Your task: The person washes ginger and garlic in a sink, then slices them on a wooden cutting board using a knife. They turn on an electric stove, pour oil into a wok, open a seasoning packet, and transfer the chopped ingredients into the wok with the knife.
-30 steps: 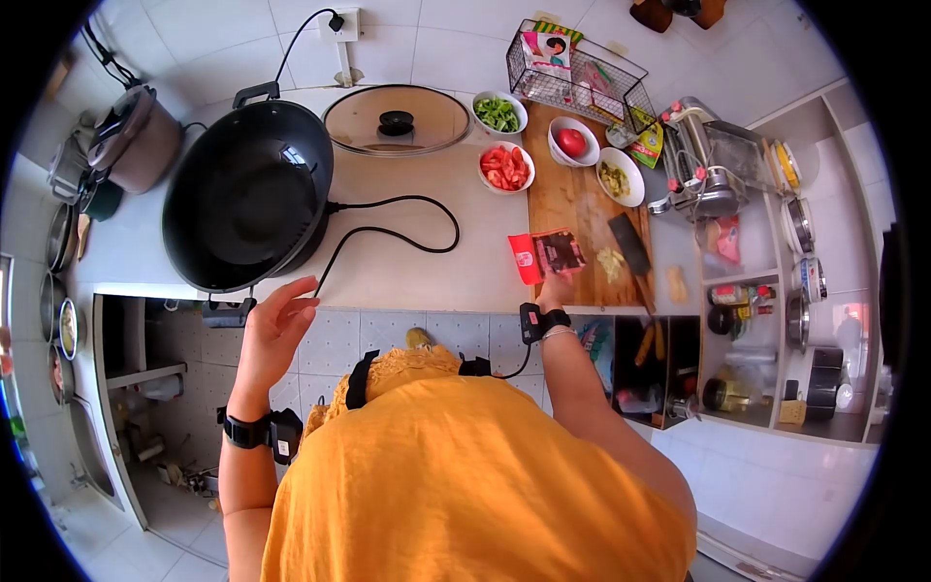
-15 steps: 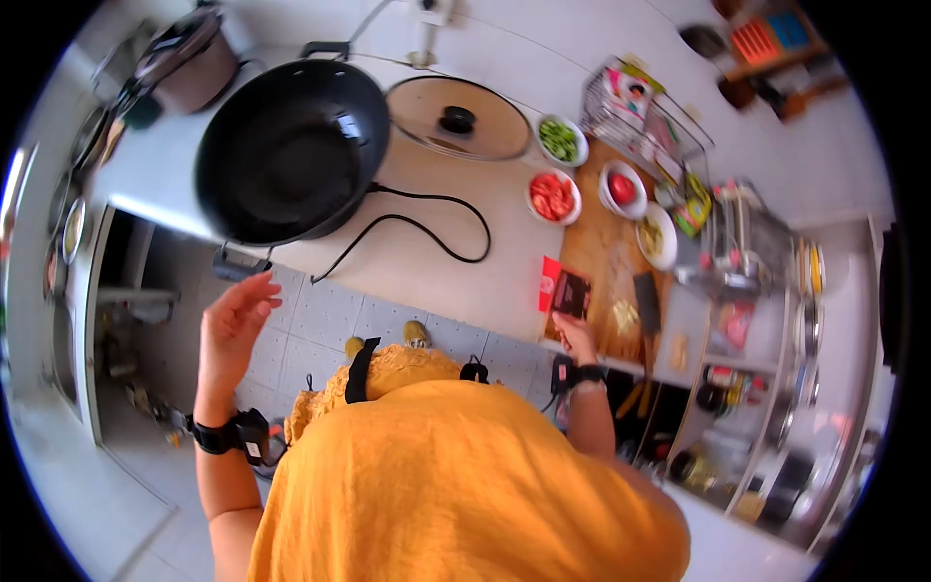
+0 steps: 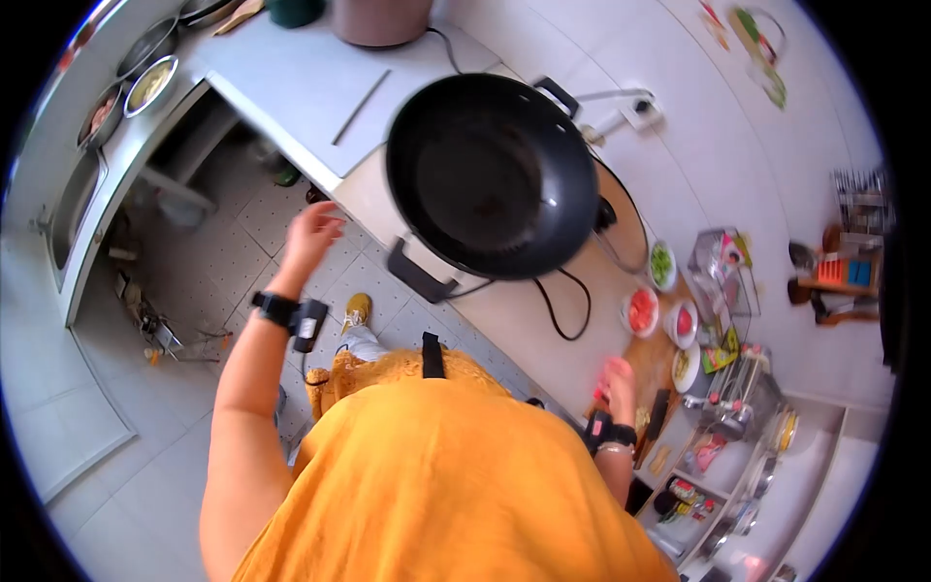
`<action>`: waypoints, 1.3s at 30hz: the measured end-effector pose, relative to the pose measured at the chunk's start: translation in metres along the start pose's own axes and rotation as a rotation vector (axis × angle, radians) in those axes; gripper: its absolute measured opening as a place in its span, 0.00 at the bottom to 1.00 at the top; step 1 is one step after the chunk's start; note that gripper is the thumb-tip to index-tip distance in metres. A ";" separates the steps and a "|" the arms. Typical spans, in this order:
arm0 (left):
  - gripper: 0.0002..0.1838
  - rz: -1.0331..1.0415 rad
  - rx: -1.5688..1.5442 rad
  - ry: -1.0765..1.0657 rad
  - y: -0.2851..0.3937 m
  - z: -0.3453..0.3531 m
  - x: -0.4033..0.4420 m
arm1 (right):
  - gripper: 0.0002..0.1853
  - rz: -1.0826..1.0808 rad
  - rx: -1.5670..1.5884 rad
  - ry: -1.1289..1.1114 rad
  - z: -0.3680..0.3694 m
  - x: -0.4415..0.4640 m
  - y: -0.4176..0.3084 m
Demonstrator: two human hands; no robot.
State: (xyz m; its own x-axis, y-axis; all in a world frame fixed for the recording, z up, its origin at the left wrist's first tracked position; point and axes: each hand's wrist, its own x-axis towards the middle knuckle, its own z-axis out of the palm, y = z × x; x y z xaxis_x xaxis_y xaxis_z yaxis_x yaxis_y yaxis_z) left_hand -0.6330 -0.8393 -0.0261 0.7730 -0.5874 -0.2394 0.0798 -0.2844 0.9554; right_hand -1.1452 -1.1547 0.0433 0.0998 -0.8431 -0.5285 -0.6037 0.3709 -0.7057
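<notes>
My left hand (image 3: pixel 310 238) is raised beside the front edge of the counter, over the floor, its fingers loosely bent and apart with nothing between them. A large black electric wok (image 3: pixel 485 179) stands to its right on the counter, empty inside. Over the left edge of the wooden board (image 3: pixel 661 367), my right hand (image 3: pixel 621 386) is closed on a red packet (image 3: pixel 603 380), which is mostly hidden and blurred. Close by on the board lies a dark cleaver (image 3: pixel 658 414). Bowls of red pieces (image 3: pixel 641 312) and chopped green pieces (image 3: pixel 662 265) stand beyond that hand.
Behind the wok, a glass lid (image 3: pixel 626 218) rests near the wall socket (image 3: pixel 641 112). The black cord (image 3: pixel 572 335) loops over the counter. A bowl with a tomato (image 3: pixel 684 321), a white dish (image 3: pixel 686 369) and a wire basket (image 3: pixel 722 276) stand at the right.
The view has swung left and tilted, bringing the wok to the centre. The packet's dark printed face no longer shows by my right hand. My left hand remains empty.
</notes>
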 end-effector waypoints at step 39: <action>0.34 0.407 0.193 -0.338 -0.030 0.087 0.102 | 0.14 0.206 0.061 0.139 0.050 -0.100 -0.001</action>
State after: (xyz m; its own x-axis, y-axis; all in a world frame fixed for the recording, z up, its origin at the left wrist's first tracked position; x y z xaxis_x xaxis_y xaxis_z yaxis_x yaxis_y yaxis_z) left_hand -0.6110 -0.9566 -0.0942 0.4703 -0.8798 0.0690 -0.3239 -0.0994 0.9409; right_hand -1.1151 -1.0510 0.0729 -0.1331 -0.7909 -0.5973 -0.5503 0.5602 -0.6192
